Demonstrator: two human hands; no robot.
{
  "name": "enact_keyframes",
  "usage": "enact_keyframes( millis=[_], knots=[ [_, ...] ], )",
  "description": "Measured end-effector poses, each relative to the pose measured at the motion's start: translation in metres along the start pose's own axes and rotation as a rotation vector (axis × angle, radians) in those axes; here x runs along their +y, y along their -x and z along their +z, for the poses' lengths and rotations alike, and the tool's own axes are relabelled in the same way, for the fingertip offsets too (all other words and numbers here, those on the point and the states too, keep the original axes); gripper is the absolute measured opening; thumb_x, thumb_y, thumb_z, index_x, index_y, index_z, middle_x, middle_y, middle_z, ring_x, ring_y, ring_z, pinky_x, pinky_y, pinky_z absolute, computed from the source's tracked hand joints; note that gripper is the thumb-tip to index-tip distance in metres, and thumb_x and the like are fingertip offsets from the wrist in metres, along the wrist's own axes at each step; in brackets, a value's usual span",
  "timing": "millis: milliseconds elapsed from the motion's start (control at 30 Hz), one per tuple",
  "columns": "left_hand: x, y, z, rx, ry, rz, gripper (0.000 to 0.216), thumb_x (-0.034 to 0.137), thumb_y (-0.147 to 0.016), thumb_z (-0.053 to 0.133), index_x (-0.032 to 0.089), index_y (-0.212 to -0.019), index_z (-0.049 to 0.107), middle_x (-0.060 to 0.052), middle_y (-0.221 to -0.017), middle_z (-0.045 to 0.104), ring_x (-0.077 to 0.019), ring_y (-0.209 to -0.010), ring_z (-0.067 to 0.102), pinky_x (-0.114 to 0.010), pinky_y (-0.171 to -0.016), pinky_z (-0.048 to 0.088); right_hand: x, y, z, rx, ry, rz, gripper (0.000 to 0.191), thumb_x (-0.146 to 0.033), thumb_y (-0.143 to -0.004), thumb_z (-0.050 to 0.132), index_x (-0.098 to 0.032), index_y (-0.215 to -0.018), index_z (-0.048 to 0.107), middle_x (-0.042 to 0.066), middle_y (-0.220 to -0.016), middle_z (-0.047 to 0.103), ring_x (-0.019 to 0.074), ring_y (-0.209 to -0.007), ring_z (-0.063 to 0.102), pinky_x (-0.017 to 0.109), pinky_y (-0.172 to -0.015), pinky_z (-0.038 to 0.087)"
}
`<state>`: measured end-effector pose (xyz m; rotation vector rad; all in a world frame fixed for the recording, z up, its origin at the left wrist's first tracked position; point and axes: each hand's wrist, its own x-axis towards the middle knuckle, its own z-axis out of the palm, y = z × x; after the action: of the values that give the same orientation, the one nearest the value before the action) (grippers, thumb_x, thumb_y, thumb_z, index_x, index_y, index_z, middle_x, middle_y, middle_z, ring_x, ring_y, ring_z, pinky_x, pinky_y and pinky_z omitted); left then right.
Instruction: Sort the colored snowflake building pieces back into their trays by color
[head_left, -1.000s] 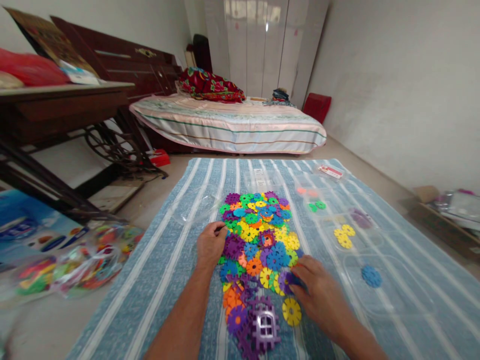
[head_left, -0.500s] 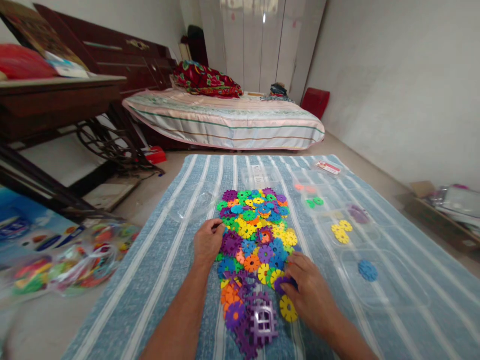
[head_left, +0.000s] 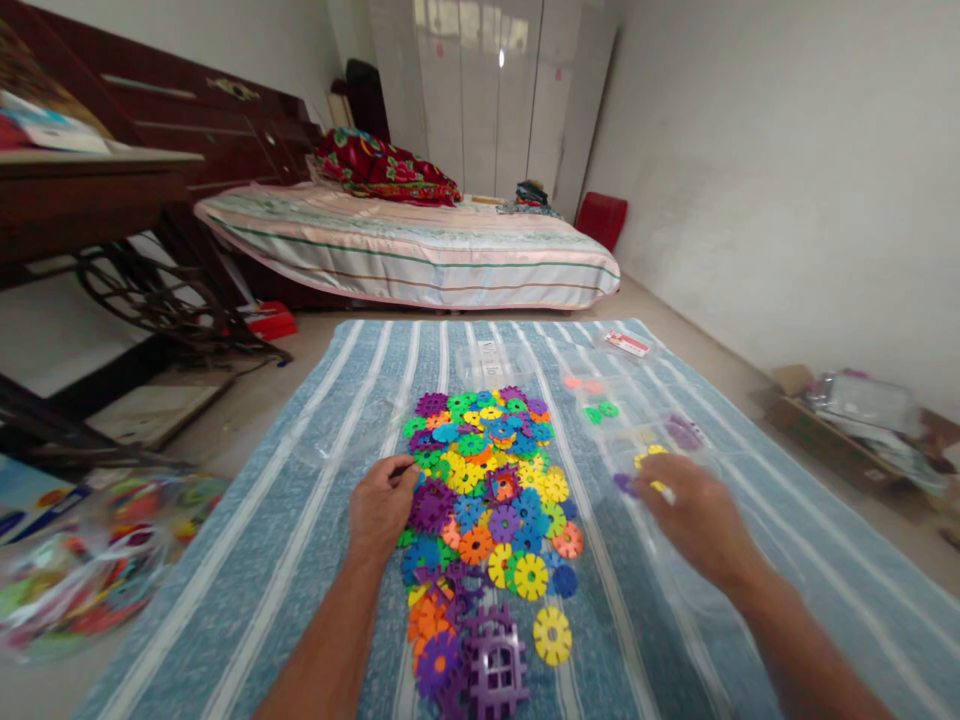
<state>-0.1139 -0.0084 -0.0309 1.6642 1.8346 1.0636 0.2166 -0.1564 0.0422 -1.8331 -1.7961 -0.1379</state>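
A small purple piece (head_left: 623, 484) sits pinched at the fingertips of the right hand (head_left: 694, 518), which is blurry. It hangs over a clear tray (head_left: 636, 432) near the right edge of the blue striped mat (head_left: 315, 520), just beside some yellow pieces (head_left: 651, 455). In the middle of the mat lies a big pile of colourful flower pieces (head_left: 487, 480). The left hand (head_left: 381, 508) is curled and rests on the pile's left side; I cannot tell if it holds anything. A purple window piece (head_left: 496, 668) lies by the near edge.
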Motion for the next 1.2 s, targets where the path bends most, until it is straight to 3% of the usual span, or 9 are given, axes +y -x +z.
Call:
enact_keyframes(
  millis=[133,233,333,533,667,767,933,1067,1200],
  knots=[
    [0.001,0.000,-0.001,0.000,-0.004,0.007,0.019,0.034,-0.070,0.054,0.025,-0.082,0.066,0.001,-0.088,0.071,-0.0185,-0.080,0.066,-0.028,-0.081,0.050,0.062,-0.038,-0.032,0.233,0.386,0.263,0.041,-0.049,-0.085,0.043,-0.018,-0.080,0.068,0.012,-0.085,0.067,0.0275,-0.079,0.062,0.039,-0.068,0.047],
    [0.000,0.000,0.000,-0.003,-0.008,0.012,0.018,0.034,-0.070,0.054,0.025,-0.082,0.065,0.001,-0.088,0.071,-0.0181,-0.081,0.066,-0.028,-0.082,0.050,0.070,-0.045,-0.035,0.284,0.343,0.324,0.044,-0.053,-0.083,0.043,-0.018,-0.082,0.070,0.011,-0.084,0.068,0.0265,-0.076,0.063,0.038,-0.067,0.047],
    [-0.001,0.000,0.001,-0.010,-0.012,0.010,0.019,0.034,-0.071,0.053,0.024,-0.082,0.065,0.000,-0.088,0.071,-0.0178,-0.080,0.066,-0.028,-0.082,0.050,0.038,-0.027,-0.017,0.192,0.045,0.199,0.040,-0.051,-0.084,0.045,-0.020,-0.080,0.069,0.006,-0.083,0.070,0.0225,-0.079,0.064,0.035,-0.074,0.049],
    [-0.002,0.003,0.005,-0.001,0.007,0.029,0.023,0.033,-0.072,0.052,0.020,-0.084,0.066,-0.001,-0.088,0.071,-0.0170,-0.079,0.066,-0.028,-0.081,0.050,-0.069,0.039,0.028,-0.246,-0.354,-0.130,0.018,-0.031,-0.084,0.055,-0.020,-0.093,0.066,0.006,-0.100,0.066,0.0194,-0.101,0.059,0.034,-0.089,0.047],
    [-0.001,0.004,0.005,-0.003,0.011,0.012,0.022,0.032,-0.072,0.053,0.021,-0.085,0.067,-0.001,-0.090,0.071,-0.0171,-0.081,0.066,-0.028,-0.082,0.050,-0.110,0.068,0.042,-0.437,-0.298,-0.207,0.042,-0.036,-0.071,0.071,-0.018,-0.108,0.063,0.011,-0.128,0.053,0.0291,-0.128,0.037,0.045,-0.105,0.034],
    [0.000,0.005,0.005,-0.008,0.019,0.006,0.021,0.031,-0.074,0.052,0.021,-0.086,0.066,-0.001,-0.092,0.070,-0.0166,-0.082,0.066,-0.027,-0.082,0.050,-0.121,0.078,0.048,-0.537,-0.238,-0.214,0.056,-0.041,-0.067,0.074,-0.016,-0.115,0.060,0.014,-0.137,0.044,0.0343,-0.133,0.026,0.051,-0.107,0.028],
    [0.000,0.005,0.005,-0.008,0.016,0.011,0.020,0.031,-0.074,0.052,0.022,-0.085,0.066,0.000,-0.091,0.071,-0.0166,-0.083,0.066,-0.027,-0.083,0.050,-0.120,0.086,0.058,-0.578,-0.247,-0.250,0.055,-0.038,-0.070,0.071,-0.014,-0.118,0.058,0.015,-0.136,0.046,0.0324,-0.134,0.025,0.050,-0.109,0.023],
    [-0.002,0.003,0.004,-0.007,0.003,0.012,0.020,0.032,-0.073,0.053,0.023,-0.085,0.066,0.000,-0.089,0.071,-0.0171,-0.080,0.066,-0.028,-0.082,0.050,-0.114,0.091,0.069,-0.511,-0.335,-0.245,0.035,-0.034,-0.068,0.071,-0.018,-0.099,0.064,0.010,-0.120,0.059,0.0280,-0.124,0.042,0.043,-0.107,0.029],
    [-0.003,0.000,0.002,-0.004,-0.012,0.024,0.020,0.034,-0.071,0.053,0.024,-0.083,0.066,0.001,-0.089,0.071,-0.0180,-0.080,0.066,-0.028,-0.082,0.050,-0.109,0.085,0.062,-0.464,-0.471,-0.240,0.012,-0.029,-0.068,0.071,-0.021,-0.074,0.063,0.002,-0.092,0.067,0.0189,-0.097,0.058,0.031,-0.090,0.044]
  ],
)
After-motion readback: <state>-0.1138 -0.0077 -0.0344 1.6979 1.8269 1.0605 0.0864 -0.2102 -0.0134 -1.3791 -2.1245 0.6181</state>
